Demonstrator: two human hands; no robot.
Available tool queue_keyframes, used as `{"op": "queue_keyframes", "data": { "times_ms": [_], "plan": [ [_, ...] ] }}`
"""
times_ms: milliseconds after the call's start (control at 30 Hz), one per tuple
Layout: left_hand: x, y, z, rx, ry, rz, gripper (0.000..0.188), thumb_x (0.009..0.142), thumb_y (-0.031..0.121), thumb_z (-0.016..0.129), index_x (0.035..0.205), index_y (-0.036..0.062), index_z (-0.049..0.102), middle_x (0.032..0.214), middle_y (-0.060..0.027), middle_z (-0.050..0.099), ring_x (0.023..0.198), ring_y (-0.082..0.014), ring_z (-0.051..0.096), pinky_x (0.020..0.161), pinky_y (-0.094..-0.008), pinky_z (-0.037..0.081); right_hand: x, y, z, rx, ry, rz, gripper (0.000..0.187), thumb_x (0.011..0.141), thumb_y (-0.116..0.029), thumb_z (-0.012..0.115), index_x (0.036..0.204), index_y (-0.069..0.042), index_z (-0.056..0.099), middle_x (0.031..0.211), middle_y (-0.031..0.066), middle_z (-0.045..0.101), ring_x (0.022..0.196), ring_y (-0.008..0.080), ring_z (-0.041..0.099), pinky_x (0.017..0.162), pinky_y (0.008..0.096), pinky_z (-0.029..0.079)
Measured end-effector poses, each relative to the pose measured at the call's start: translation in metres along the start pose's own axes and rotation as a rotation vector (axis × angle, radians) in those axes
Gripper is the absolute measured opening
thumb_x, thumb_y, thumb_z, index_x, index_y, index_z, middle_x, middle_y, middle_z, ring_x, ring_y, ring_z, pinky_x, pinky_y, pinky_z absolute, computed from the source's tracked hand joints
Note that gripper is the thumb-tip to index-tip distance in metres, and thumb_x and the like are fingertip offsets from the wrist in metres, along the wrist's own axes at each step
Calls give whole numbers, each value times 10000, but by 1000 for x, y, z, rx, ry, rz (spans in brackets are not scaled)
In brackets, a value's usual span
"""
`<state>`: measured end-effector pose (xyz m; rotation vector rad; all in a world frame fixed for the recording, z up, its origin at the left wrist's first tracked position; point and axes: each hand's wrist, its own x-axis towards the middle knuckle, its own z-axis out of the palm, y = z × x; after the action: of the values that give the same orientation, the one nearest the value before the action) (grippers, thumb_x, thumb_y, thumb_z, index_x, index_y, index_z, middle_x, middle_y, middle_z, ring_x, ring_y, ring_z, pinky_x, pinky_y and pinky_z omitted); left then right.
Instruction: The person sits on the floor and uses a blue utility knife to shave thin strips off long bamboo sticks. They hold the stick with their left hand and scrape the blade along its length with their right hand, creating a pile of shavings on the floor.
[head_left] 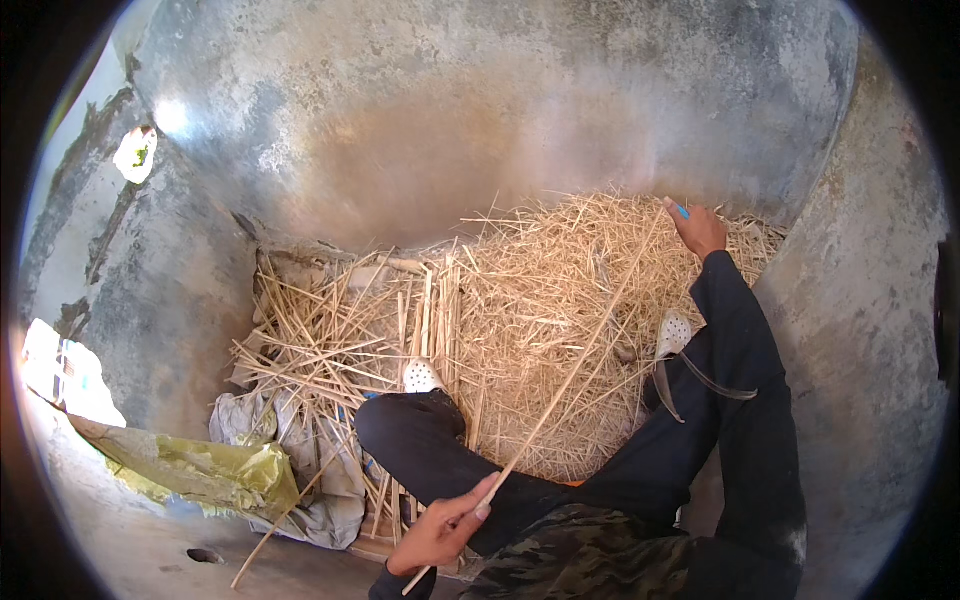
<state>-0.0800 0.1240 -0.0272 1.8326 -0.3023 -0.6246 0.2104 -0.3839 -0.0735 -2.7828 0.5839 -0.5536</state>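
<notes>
A long, thin, straw-coloured stick (582, 368) slants from the lower middle up to the far right. My left hand (440, 527) is closed on its near end, thumb and fingers pinching it above my lap. Out over the straw heap, my right hand (700, 231) is closed beside the stick's far end. A small blue object (683, 211) shows between its thumb and fingers; the rest is hidden. Two curled, thin strips (716, 380) lie across my right leg. Pale shavings and straw (560, 300) are piled between my legs and the far wall.
Loose sticks (310, 330) lie crossed at the left, beside a bundle of thicker ones (430, 310). A grey cloth sack (335, 480) and a yellow-green sheet (215, 470) lie at the lower left. Curved grey walls (560, 110) surround me. My feet wear white perforated shoes (421, 376).
</notes>
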Motion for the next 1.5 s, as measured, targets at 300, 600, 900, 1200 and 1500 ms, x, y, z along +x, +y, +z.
{"op": "queue_keyframes", "data": {
  "times_ms": [300, 600, 900, 1200, 1500],
  "plan": [
    [14, 2, -11, 95, -50, -144, 430, 990, 141, 504, 1370, -42, 419, 894, 20, 561, 796, -40, 443, 710, -196, 399, -9, 11, 46, -37, -96, 126, 901, 799, -816, 336, 830, 11, 693, 844, 235, 672, 828, 383, 659, 731, 519, 480],
    [9, 12, -31, -267, 80, 4, 458, 1011, 164, 421, 1441, 24, 346, 579, 28, 402, 489, -40, 373, 459, -187, 320, -6, 29, 43, 102, 62, 110, 825, 868, -746, 325, 782, 10, 644, 693, 173, 607, 637, 349, 576, 629, 454, 435],
    [80, -7, 19, -523, 148, 95, 420, 1006, 217, 454, 1351, -20, 424, 553, -1, 473, 369, -68, 404, 373, -190, 339, -179, -119, 82, 1291, -511, -250, 541, 958, -523, 459, 665, -71, 505, 587, -23, 428, 530, 90, 413, 539, 280, 368],
    [91, -23, 58, -364, 32, 51, 375, 1009, 193, 450, 1314, -24, 470, 626, 2, 510, 491, -68, 494, 475, -201, 417, -202, -139, 20, 1721, -742, 7, 318, 958, -243, 583, 696, -133, 443, 517, -78, 341, 411, 22, 291, 393, 216, 226],
    [123, -9, 68, -188, 68, -96, 248, 1010, 234, 462, 1163, 49, 525, 632, 49, 428, 510, -45, 413, 466, -193, 344, -208, -115, 43, 1241, -520, -247, 386, 939, -368, 589, 680, -88, 527, 509, -29, 436, 426, 125, 422, 438, 302, 354]
  ]
}}
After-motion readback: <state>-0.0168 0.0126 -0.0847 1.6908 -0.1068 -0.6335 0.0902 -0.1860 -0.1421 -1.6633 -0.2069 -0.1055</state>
